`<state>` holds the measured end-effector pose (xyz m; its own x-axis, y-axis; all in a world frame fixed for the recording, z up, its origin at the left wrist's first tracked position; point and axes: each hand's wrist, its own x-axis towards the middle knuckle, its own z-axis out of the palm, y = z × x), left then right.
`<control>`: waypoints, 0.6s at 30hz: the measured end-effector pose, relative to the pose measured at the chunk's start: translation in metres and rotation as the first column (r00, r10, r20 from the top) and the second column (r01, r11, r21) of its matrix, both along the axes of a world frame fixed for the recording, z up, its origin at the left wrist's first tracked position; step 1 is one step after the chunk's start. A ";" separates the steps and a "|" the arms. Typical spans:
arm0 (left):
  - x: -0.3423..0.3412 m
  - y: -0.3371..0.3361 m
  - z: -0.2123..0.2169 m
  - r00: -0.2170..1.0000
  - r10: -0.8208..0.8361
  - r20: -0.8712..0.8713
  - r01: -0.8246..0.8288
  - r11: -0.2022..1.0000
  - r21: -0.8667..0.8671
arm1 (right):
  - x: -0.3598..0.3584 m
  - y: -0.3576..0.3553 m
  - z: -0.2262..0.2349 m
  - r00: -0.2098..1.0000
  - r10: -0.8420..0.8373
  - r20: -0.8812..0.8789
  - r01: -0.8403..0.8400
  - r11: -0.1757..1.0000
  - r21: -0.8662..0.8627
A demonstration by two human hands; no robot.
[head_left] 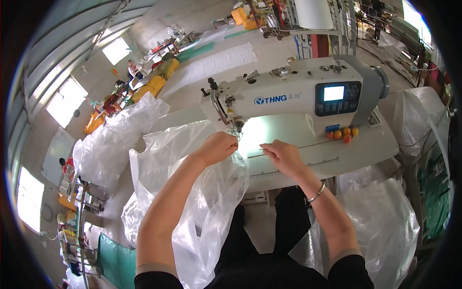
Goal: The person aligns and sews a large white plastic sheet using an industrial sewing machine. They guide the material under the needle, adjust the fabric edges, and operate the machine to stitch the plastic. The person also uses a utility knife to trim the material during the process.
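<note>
The white sewing machine (pixel 288 91) stands in front of me, its lamp lighting the bed under the needle (pixel 238 126). My left hand (pixel 219 147) is closed right beside the needle and presser foot, above a clear plastic sheet (pixel 202 202) that hangs off the table's left front. What its fingers hold is hidden. To the right of the needle, my right hand (pixel 285 156) hovers over the bed with thumb and forefinger pinched. Anything between those fingertips is too small to make out. A metal bracelet (pixel 316 192) circles my right wrist.
Several small orange fruits (pixel 346 135) lie on the table (pixel 380 147) below the control panel. Bulky clear plastic lies at left (pixel 113 139) and right (pixel 380 226). A white cone of thread (pixel 313 14) stands behind the machine. A person (pixel 132 69) sits far off at left.
</note>
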<state>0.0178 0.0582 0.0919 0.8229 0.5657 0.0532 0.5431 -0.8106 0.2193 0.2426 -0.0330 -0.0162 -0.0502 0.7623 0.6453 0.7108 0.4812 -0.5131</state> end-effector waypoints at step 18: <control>-0.016 -0.002 -0.003 0.986 0.061 0.155 -0.041 0.991 -0.126 | -0.034 0.028 0.002 1.000 0.028 0.012 -0.026 0.989 -0.142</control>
